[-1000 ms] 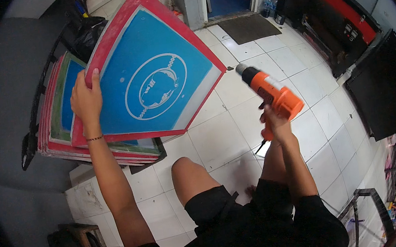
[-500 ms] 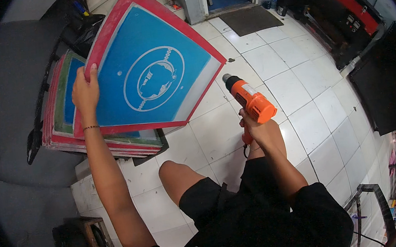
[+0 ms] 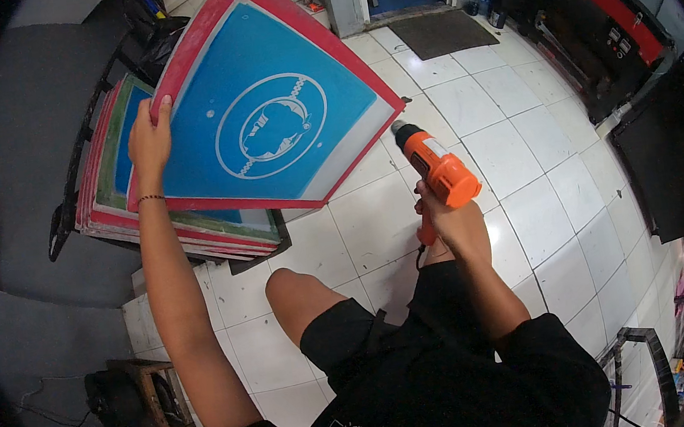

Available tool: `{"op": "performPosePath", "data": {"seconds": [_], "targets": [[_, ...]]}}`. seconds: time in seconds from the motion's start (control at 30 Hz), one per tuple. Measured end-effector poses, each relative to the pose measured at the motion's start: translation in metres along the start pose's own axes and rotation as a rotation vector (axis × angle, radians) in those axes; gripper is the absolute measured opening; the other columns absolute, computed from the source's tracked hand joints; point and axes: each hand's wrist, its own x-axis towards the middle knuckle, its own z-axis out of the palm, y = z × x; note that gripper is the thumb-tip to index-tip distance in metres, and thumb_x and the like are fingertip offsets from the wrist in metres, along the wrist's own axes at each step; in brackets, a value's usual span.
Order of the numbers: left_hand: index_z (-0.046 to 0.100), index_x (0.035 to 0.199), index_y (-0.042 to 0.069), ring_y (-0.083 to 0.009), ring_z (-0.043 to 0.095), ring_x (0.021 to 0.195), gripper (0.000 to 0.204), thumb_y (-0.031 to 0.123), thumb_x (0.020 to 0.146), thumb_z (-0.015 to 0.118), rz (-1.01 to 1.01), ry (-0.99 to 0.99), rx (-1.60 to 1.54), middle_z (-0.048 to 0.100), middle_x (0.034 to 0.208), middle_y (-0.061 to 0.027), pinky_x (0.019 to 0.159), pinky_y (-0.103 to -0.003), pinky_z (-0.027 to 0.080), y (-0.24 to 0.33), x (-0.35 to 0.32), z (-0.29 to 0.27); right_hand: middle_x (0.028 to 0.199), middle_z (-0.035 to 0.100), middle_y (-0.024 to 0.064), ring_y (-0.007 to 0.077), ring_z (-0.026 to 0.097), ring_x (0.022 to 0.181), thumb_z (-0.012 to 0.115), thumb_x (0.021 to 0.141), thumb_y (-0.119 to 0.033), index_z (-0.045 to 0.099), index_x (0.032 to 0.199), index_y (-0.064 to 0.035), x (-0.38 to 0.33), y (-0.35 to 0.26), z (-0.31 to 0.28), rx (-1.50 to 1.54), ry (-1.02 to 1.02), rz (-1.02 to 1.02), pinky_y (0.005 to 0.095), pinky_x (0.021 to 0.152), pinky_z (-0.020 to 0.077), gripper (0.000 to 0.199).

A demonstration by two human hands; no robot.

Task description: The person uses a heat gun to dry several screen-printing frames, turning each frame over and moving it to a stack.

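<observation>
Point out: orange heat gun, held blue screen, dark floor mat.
Orange heat gun (image 3: 439, 168), head view: body casing.
Held blue screen (image 3: 261, 97), head view: blue face.
Dark floor mat (image 3: 443, 33), head view: middle of its surface.

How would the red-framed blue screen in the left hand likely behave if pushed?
The red-framed screen is probably stiff: it shows no sag, although the left hand grips only one side. That one-sided grip could let it pivot or tip if pushed. Its broad blue panel may be more fragile than the red border.

Free room right of heat gun (image 3: 442, 171)
</observation>
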Motion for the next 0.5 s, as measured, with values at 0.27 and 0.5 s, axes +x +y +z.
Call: {"op": "performPosePath", "data": {"seconds": [0.27,0.5], "targets": [[0.057,0.122,0.009,-0.0382,0.064,0.096,0.059,0.060,0.094,0.047,0.008,-0.016,-0.010,0.067,0.101,-0.0207,0.081,-0.046,0.048,-0.002,-0.001,-0.003,0.083,0.061,0.0046,0.0130,0.060,0.062,0.067,0.091,-0.026,0.055,0.108,-0.0011,-0.002,-0.015,-0.001,0.070,-0.049,0.046,0.0290,0.055,0.0492,0.032],[0.058,0.122,0.011,-0.0368,0.065,0.095,0.057,0.060,0.094,0.046,0.015,-0.017,-0.026,0.068,0.101,-0.0187,0.081,-0.045,0.048,-0.007,0.003,-0.001,0.084,0.060,0.0048,0.0129,0.059,0.062,0.065,0.093,-0.026,0.054,0.111,-0.0007,0.017,0.000,-0.005,0.139,-0.046,0.016,0.0287,0.056,0.0493,0.033]]}}
